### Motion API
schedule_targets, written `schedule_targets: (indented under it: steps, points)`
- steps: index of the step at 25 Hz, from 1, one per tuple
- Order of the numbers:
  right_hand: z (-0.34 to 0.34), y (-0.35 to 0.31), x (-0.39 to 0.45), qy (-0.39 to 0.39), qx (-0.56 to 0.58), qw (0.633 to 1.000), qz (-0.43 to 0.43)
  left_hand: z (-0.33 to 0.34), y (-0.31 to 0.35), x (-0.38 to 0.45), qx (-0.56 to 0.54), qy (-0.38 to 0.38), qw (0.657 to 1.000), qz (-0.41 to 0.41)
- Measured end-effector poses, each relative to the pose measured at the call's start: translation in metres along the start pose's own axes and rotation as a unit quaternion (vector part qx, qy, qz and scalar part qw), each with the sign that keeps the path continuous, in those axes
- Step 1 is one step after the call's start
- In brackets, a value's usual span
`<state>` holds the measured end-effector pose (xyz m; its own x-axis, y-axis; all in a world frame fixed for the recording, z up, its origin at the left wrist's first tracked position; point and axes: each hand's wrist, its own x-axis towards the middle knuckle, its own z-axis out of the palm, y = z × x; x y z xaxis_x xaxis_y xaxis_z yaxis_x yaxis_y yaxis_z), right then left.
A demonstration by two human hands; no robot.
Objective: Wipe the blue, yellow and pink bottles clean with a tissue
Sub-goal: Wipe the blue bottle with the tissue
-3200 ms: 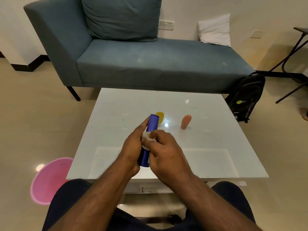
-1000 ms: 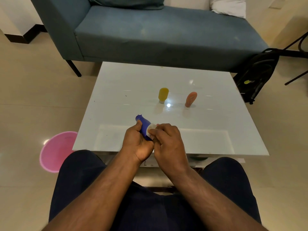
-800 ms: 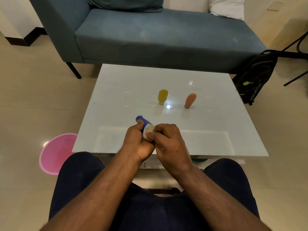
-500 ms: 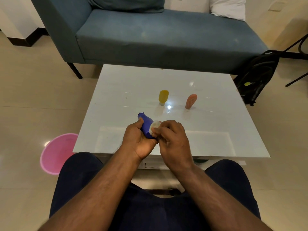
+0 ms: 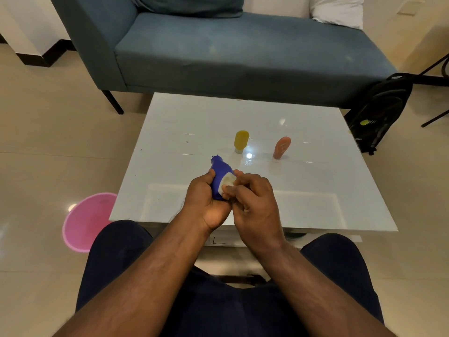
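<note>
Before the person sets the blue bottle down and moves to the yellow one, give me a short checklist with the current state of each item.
1. Blue bottle held securely: ok, the left hand grips it.
2. Tissue in hand: ok, the right hand pinches it against the blue bottle.
3. Blue bottle wiped all over: cannot tell, its lower part is hidden in the grip.
4. Yellow bottle standing within view: ok, upright on the table.
5. Pink bottle standing apart from the yellow one: ok.
6. Bare table space for putting the blue bottle down: ok, left of the yellow bottle.
</note>
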<state>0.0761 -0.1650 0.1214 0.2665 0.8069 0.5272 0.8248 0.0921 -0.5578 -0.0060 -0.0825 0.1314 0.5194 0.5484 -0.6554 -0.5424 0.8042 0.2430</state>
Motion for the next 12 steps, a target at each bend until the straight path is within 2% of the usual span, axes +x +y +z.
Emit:
schedule_targets:
  steps: [3,7,12]
  points:
    - [-0.004,0.005,0.006,-0.015,-0.020,0.999,-0.044,0.001,0.001,0.001,-0.006,-0.013,1.000,0.000]
    - [-0.005,0.002,0.007,0.018,0.115,0.988,0.105,0.003,0.006,0.001,0.007,-0.019,1.000,0.015]
    - [-0.011,-0.006,0.012,-0.027,0.223,0.943,0.247,0.005,0.002,0.002,0.085,0.011,0.995,0.060]
